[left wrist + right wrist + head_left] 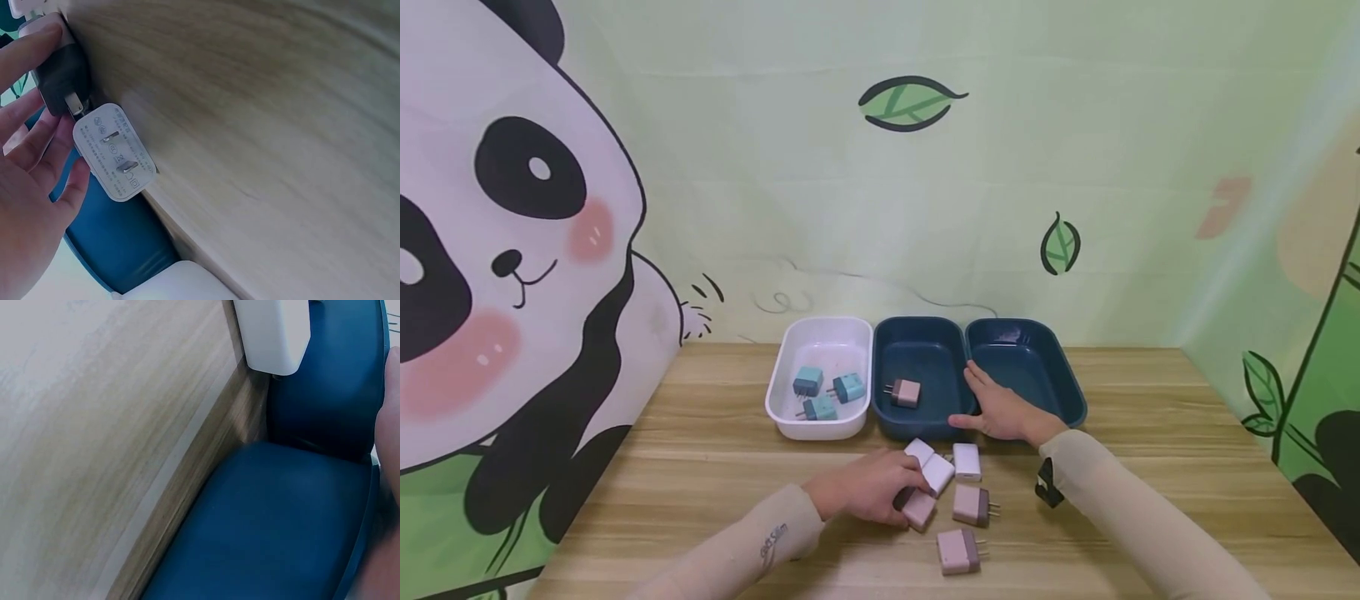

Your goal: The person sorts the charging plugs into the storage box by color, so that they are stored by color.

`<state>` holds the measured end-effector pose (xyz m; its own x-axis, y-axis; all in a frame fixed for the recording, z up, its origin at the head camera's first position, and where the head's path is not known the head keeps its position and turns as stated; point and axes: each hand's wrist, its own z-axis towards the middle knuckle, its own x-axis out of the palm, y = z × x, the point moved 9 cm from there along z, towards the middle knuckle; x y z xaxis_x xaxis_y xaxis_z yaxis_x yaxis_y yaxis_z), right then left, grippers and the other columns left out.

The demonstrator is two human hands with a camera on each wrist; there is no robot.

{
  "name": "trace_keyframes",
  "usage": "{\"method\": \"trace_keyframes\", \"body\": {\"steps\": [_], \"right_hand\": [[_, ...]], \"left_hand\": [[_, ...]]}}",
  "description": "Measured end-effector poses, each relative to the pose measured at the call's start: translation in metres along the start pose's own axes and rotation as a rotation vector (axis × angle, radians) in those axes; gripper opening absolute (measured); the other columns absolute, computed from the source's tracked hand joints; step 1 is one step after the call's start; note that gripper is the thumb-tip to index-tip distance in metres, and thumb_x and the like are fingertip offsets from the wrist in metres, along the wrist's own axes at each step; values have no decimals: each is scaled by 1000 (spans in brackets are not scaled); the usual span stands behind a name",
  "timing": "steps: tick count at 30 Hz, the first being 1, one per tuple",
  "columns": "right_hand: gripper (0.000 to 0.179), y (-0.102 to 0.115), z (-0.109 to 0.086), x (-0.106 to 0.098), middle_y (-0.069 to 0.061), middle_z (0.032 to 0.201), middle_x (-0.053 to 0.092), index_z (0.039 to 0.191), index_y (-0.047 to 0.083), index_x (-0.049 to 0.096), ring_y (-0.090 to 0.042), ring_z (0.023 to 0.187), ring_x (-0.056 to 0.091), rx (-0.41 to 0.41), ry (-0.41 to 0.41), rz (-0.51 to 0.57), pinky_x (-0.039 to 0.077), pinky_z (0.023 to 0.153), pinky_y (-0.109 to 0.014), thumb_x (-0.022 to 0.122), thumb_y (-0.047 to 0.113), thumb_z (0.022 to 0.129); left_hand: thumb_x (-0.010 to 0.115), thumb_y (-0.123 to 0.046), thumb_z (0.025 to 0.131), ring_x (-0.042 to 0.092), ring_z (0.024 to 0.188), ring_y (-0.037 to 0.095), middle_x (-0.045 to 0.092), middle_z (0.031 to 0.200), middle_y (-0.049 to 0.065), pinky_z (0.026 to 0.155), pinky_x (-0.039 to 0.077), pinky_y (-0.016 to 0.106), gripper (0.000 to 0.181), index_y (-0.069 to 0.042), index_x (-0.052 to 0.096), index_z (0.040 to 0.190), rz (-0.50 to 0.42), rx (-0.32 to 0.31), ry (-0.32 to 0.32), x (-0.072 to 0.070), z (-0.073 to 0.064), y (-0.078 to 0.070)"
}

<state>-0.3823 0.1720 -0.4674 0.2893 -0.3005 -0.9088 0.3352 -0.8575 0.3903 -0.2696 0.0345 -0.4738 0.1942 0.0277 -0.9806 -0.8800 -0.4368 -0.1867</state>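
Observation:
My left hand (pixel 876 487) pinches a pink plug charger (pixel 918 509) low over the table; in the left wrist view the thumb lies on that charger's body (pixel 65 69), whose dark end carries metal prongs. Beside it is a white charger (pixel 115 153), prongs facing the camera. More white chargers (pixel 967 462) lie just past the fingertips. To the right are two pink-and-mauve chargers (pixel 972 505) on the wood. My right hand (pixel 1000 408), fingers spread, is above the near part of the two dark blue bins and holds nothing; whether it touches a rim I cannot tell.
A white bin (pixel 771 400) at the back left holds three teal chargers (pixel 820 407). Beside it, the middle dark blue bin (pixel 925 346) contains one pink charger (pixel 907 392). The right dark blue bin (pixel 1026 358) adjoins it. Behind them rises a printed cloth wall (pixel 775 167).

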Motion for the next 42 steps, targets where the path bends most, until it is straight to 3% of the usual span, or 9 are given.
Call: {"method": "trace_keyframes", "body": {"steps": [8,14,18,30,37,42], "right_hand": [[101,-1,1,1,-17,156,3,149,-2,12,-41,136,23,0,1,-12,25,106,-54,58,60,84],[100,-1,0,0,-17,156,3,149,-2,12,-41,137,22,8,7,-9,25,106,-55,58,60,85],[100,-1,-1,-1,-17,156,3,150,-2,12,-41,137,22,12,7,-12,24,106,-55,58,59,85],[100,1,-1,-1,-18,156,3,149,-3,13,-40,138,20,9,2,-14,24,106,-55,59,58,85],[99,4,0,-1,-18,156,2,149,-3,12,-41,137,21,-6,-3,-11,25,106,-55,59,57,85],[99,4,-1,-1,-18,156,2,149,-2,13,-41,137,21,-2,-7,-17,25,106,-56,59,57,85]], "left_hand": [[78,-35,76,51,96,6,57,108,-7,87,42,25,44,-21,66,115,5,-1,-14,3,0,1],[77,-36,77,51,95,5,56,111,-7,86,42,21,44,-19,65,116,-91,-57,-28,0,1,8],[76,-34,79,50,95,6,54,115,-4,86,42,20,43,-17,64,116,-172,-80,-32,-9,1,9],[71,-34,82,50,90,8,52,110,-6,79,44,19,41,-16,62,117,-255,-141,-120,-43,-8,22],[71,-32,82,51,90,9,57,107,-4,77,46,21,38,-14,62,115,-244,-163,-232,-67,-12,35],[69,-33,83,51,88,11,60,104,-2,74,47,23,38,-13,61,115,-232,-190,-275,-82,-11,44]]}}
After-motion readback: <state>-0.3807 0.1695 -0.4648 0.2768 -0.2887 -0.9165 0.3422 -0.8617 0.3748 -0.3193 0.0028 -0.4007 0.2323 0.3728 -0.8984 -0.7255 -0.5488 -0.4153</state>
